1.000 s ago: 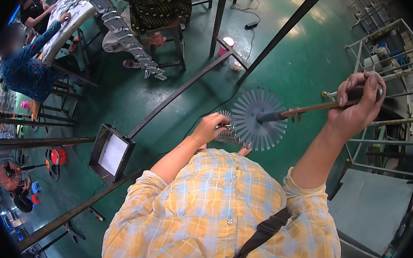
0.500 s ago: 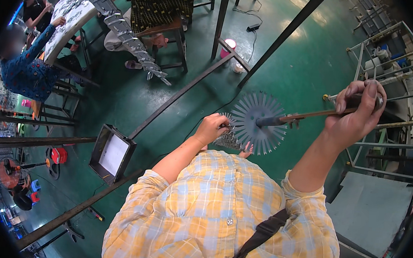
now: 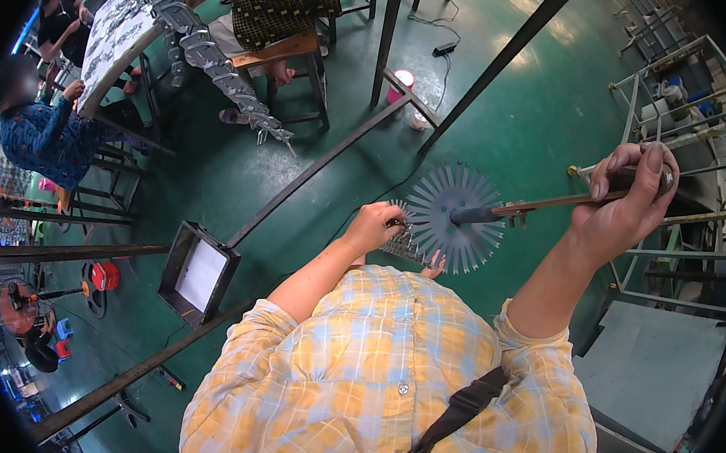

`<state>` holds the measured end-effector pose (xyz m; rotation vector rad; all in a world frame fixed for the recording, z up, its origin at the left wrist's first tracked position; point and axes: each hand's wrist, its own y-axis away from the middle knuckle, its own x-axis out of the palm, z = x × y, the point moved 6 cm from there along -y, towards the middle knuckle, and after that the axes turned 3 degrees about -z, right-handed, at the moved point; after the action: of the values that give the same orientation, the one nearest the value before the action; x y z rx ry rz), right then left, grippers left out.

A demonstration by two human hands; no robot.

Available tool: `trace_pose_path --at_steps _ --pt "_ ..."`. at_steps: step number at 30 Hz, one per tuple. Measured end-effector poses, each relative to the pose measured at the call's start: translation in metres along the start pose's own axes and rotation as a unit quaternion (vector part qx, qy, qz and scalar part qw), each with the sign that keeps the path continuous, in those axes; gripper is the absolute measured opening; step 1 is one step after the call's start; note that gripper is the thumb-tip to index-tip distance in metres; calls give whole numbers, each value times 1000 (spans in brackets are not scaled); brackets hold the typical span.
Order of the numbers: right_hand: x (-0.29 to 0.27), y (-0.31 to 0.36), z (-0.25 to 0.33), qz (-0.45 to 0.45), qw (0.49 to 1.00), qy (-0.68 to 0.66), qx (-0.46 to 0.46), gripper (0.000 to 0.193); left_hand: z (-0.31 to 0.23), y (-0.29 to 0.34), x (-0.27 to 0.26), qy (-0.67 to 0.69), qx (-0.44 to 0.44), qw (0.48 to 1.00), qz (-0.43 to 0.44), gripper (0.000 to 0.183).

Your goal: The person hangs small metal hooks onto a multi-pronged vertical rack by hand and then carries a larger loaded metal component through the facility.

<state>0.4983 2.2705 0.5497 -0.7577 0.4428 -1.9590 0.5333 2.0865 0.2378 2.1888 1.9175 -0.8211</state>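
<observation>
A round grey metal disc point(image 3: 436, 200) with slots cut all around its rim sits at the end of a long rod point(image 3: 554, 204). My right hand point(image 3: 631, 190) is closed round the rod's far end, on the right. Left of the disc, at its edge, my left hand point(image 3: 371, 228) has its fingers curled in a pinch. A small dark thing shows at those fingertips, too small to name. Below the left hand lies a toothed, ribbed metal piece point(image 3: 404, 245), partly hidden by the hand and the disc.
A dark metal frame point(image 3: 325, 161) crosses ahead, with a lit box lamp point(image 3: 223, 277) on it. Grey metal parts hang in a string point(image 3: 214, 65). People sit at a white table point(image 3: 111, 36). A wheeled rack point(image 3: 680, 139) and a grey panel point(image 3: 656, 365) stand right.
The seated person in blue at the left has drawn an outstretched arm back. The hanging parts have shifted slightly. Both my hands stay almost where they were.
</observation>
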Motion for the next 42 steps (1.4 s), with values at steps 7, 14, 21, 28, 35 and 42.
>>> trace_pose_path --at_steps 7,14,21,28,35,42 --pt "1 1 -3 -12 1000 -4 11 17 3 4 -3 5 -8 1000 3 19" --pt "-4 3 -8 -17 1000 -5 11 16 -36 -11 -77 -36 -14 998 55 19" --pt "-8 3 -14 -15 1000 -19 17 14 -184 -41 -246 -118 158 975 -103 13" --pt "-5 6 -16 -1 1000 -15 22 11 -275 -59 -370 -194 285 772 -535 15" --pt "-12 6 -17 12 1000 -6 20 10 -338 -100 -383 -430 245 585 -642 31" --pt "-17 8 -15 -2 1000 3 18 9 -333 -125 -400 -536 254 513 -620 21"
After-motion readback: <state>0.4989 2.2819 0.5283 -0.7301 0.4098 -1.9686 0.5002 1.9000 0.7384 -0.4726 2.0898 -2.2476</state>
